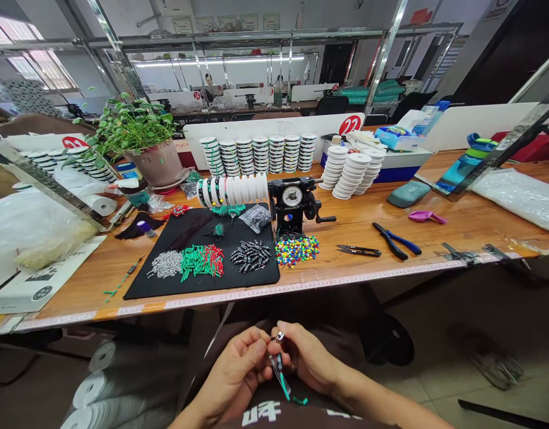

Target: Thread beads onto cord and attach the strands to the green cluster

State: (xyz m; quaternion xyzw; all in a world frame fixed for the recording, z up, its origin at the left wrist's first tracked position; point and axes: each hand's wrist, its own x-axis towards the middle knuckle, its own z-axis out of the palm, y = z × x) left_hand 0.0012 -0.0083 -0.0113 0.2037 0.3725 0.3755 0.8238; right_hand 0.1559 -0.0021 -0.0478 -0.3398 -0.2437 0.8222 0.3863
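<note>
Slim black-and-green tubular piece (280,361) is pinched by narrowed fingers.
Held by left hand (241,364) at nine o'clock, right hand (314,360) at three.

Your left hand (239,366) and right hand (311,357) cover part of the piece (280,362). Bottom edge crops your forearms (377,399), shirt lettering (262,412) and the rolls (89,393). You can't read the dial (293,196) or tape (239,294): markings too small.
</note>
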